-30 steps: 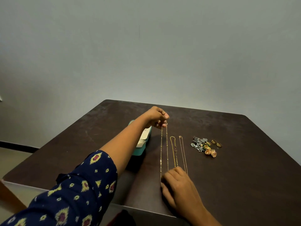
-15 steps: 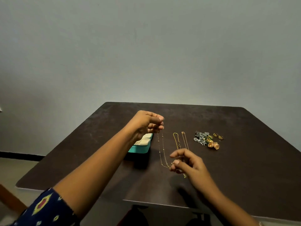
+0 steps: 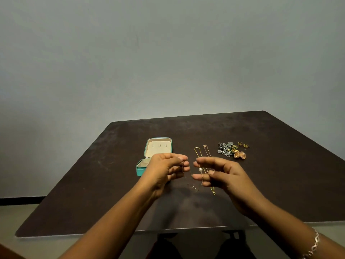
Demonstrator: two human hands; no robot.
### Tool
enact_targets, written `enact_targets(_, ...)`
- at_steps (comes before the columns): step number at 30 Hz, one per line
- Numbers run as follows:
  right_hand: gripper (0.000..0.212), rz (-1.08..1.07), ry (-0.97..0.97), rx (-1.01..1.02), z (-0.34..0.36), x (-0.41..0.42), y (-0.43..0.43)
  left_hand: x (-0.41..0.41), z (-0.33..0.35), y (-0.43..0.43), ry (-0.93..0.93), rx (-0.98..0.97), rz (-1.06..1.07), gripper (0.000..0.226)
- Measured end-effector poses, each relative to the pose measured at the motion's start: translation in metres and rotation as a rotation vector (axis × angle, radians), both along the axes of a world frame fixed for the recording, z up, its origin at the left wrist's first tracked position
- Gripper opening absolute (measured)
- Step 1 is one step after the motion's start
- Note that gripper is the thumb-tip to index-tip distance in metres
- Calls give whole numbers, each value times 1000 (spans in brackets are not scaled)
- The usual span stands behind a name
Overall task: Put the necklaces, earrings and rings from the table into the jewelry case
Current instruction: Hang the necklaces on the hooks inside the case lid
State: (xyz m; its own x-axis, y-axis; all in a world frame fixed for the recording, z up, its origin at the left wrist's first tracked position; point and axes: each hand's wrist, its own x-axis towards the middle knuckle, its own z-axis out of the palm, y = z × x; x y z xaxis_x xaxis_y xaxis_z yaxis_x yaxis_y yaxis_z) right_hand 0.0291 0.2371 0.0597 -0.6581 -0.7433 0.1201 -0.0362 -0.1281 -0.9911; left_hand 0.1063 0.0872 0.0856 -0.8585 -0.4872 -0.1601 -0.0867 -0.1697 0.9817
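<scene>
A thin chain necklace with a white pearl (image 3: 200,169) hangs between my two hands above the dark table (image 3: 280,184). My left hand (image 3: 166,168) pinches one end of it, my right hand (image 3: 218,171) pinches it near the pearl, and its slack loop dangles below. A teal jewelry case (image 3: 147,165) stands open just behind my left hand, lid up with a cream lining. Two gold necklaces (image 3: 200,153) lie on the table behind my right hand. A heap of earrings (image 3: 228,149) and gold rings (image 3: 242,144) sits further right.
The table's front edge (image 3: 130,232) runs close below my forearms. A plain grey wall (image 3: 168,62) rises behind the table. A bracelet (image 3: 313,245) circles my right wrist.
Both hands lifted the pearl necklace off the table and drew together in front of the case. My left arm pulled back, uncovering the open case. The camera view shifted.
</scene>
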Motion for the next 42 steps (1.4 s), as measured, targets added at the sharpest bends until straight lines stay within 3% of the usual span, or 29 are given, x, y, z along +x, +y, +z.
enact_targets(10,48,43,34,-59,1,12,1,5,0,17,59,2,-48,13)
enact_targets(17,48,90,87,-60,-1,17,1,8,4,19,62,68,-82,27)
enact_targets(26,32,-121,164,-18,-17,5,1,10,14,15,87,56,-140,23)
enact_targets(29,37,32,-15,-22,-21,2,-1,12,15,18,93,103,-206,19)
enact_targets(32,27,158,-265,-52,-22,5,-2,12,17,20,96,153,-238,15)
enact_targets(37,25,143,-421,-39,-25,-2,0,12,19,15,137,219,-155,11)
enact_targets(42,50,150,-511,-135,-25,-7,2,8,19,2,130,358,-13,6)
